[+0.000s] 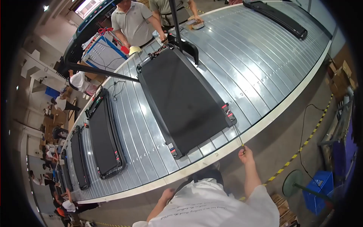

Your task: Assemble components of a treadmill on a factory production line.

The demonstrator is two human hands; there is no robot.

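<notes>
A black treadmill [181, 102] lies flat on the slatted metal conveyor [264, 68], its near end with red-marked corner caps [228, 112] toward me. My right hand [245, 154] is raised at the conveyor's near edge and grips a thin screwdriver-like tool [239, 140]. The tool's shaft points up toward the treadmill's near right corner and stops just short of it. My left hand [166, 195] hangs low by my white shirt, below the conveyor edge. Its fingers are curled, and I cannot tell whether it holds anything.
More black treadmills [104, 136] follow along the conveyor to the left, and another [276, 17] lies at the far top. Two people [134, 22] work at the opposite side. Right of me are a blue crate [317, 191], a round stand base [295, 183], yellow-black floor tape [298, 151] and cardboard boxes [340, 75].
</notes>
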